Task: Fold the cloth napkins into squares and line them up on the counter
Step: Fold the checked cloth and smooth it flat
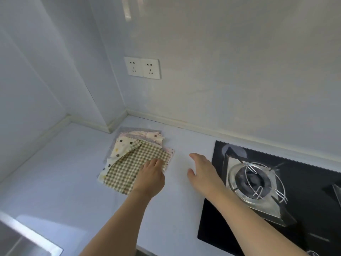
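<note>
A loose stack of cloth napkins lies on the white counter (73, 163) near the back corner. On top is a green-and-cream checked napkin (132, 163); under it a cream napkin with coloured dots (123, 145), then pale pink and grey ones (140, 131). My left hand (150, 177) rests on the checked napkin's right edge, fingers curled on the cloth; whether it pinches the cloth I cannot tell. My right hand (203, 170) hovers open over bare counter to the right of the stack, holding nothing.
A black glass gas hob (304, 218) with a steel burner and wire pan support (258, 182) sits at the right, close to my right forearm. A double wall socket (142, 68) is on the backsplash. A steel sink edge (27, 239) shows at the lower left.
</note>
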`<state>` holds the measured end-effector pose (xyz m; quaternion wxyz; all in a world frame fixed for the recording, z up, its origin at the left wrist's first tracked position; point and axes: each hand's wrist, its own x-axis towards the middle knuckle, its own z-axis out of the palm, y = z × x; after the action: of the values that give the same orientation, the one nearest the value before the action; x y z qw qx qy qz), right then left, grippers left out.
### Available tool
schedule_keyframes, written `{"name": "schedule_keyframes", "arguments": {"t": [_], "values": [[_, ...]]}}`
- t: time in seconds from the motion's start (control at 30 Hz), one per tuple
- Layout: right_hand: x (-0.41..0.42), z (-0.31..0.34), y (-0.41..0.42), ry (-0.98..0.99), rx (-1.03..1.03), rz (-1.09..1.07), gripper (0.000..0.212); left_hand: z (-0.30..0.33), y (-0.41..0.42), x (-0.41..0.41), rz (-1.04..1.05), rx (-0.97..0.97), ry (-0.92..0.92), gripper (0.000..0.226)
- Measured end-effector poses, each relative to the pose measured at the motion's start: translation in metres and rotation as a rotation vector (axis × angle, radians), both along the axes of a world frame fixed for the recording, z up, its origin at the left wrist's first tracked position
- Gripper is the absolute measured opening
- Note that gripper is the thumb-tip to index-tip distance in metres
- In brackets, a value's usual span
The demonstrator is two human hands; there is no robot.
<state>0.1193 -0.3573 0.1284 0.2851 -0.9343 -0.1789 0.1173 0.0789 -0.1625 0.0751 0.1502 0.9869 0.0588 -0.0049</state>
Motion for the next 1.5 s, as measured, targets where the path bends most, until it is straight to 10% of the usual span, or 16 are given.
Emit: {"name": "schedule_keyframes", "arguments": {"t": [0.23,0.5,0.87,1.17,1.5], "values": [[-0.001,-0.032,0.087,0.066,-0.023,0.198,0.028,-0.02,0.116,-0.009,0.195,-0.042,0.049,0.04],[-0.029,-0.14,0.143,0.079,-0.22,0.563,0.033,-0.094,0.169,-0.014,-0.347,-0.14,0.214,0.032],[-0.044,-0.17,0.139,-0.01,0.035,0.356,0.01,-0.134,0.168,-0.043,-0.317,-0.237,-0.2,0.008],[-0.029,-0.116,0.126,0.105,0.751,-0.122,0.016,-0.098,0.123,-0.031,-0.195,-0.337,-0.558,0.013],[-0.185,-0.016,0.059,0.023,0.77,-0.25,0.025,0.029,0.06,-0.166,-0.394,-0.129,-0.383,0.008]]}}
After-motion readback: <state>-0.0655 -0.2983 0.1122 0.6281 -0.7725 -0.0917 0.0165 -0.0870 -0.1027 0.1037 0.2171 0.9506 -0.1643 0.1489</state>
